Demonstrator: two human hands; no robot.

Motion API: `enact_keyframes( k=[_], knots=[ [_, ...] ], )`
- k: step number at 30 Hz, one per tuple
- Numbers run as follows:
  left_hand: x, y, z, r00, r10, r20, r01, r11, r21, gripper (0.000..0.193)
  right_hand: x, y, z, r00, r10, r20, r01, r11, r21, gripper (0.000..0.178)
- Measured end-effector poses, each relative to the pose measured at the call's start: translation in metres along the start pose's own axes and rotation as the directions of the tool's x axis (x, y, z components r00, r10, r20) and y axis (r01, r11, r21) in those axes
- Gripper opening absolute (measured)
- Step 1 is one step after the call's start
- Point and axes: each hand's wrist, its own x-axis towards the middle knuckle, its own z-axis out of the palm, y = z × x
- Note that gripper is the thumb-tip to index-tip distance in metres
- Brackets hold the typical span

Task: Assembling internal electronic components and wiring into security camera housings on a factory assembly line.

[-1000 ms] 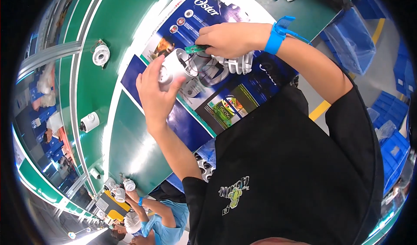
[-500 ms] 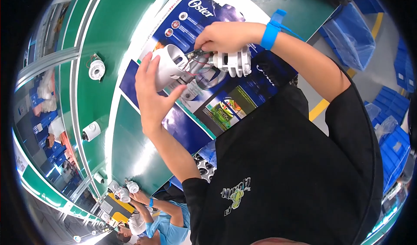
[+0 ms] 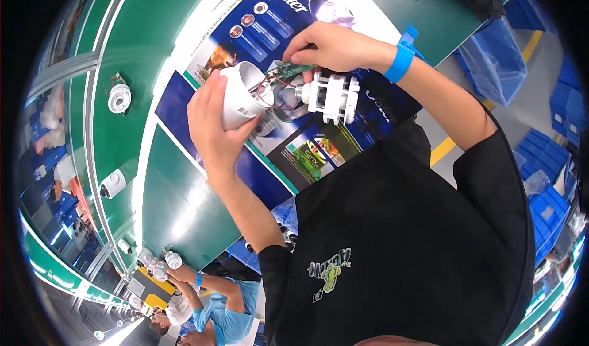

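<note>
My left hand is wrapped round a white cylindrical housing, thumb along its lower side, its open end facing right. Pinched between the fingers of my right hand is a narrow green circuit board, lying just outside the housing's mouth. Thin red and dark wires run from the board to the housing. Beside the board, below my right hand, is a white ribbed part with a metal shaft end toward the housing. Whether my right fingers also touch this part I cannot tell.
Printed cardboard sheets cover the green bench under my hands. Further left lie a round white part with wires and a white cylindrical unit. A co-worker in blue handles white units at lower left. Blue bins stand at right.
The green circuit board now shows clearly in my right fingers, drawn up beside the housing. The white ribbed part has turned slightly. My left fingers have closed more around the housing. The whole view has shifted.
</note>
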Motion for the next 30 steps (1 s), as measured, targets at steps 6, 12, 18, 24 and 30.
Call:
enact_keyframes(
  k=[6,12,18,24,30],
  knots=[
    [-0.004,-0.003,0.009,0.996,0.039,-0.085,-0.035,0.998,0.053,0.083,0.002,0.005,0.002,1.0,0.021,0.013,-0.022,0.996,0.085,0.023],
    [-0.004,-0.002,0.016,0.99,0.069,-0.122,-0.059,0.995,0.078,0.083,0.005,0.004,-0.001,1.0,0.007,0.003,-0.008,0.996,0.084,0.022],
    [-0.007,-0.005,0.019,0.982,0.078,-0.171,-0.069,0.996,0.053,0.081,0.003,0.011,0.004,0.996,0.003,-0.09,0.01,0.99,0.143,0.019],
    [-0.013,-0.007,0.021,0.978,0.047,-0.203,-0.044,0.999,0.019,0.083,0.004,0.02,0.017,0.978,-0.103,-0.182,0.104,0.995,0.0,0.017],
    [-0.013,-0.005,0.022,0.974,0.039,-0.225,-0.039,0.999,0.001,0.082,0.003,0.019,0.019,0.974,-0.14,-0.176,0.135,0.99,-0.042,0.017]
  ],
)
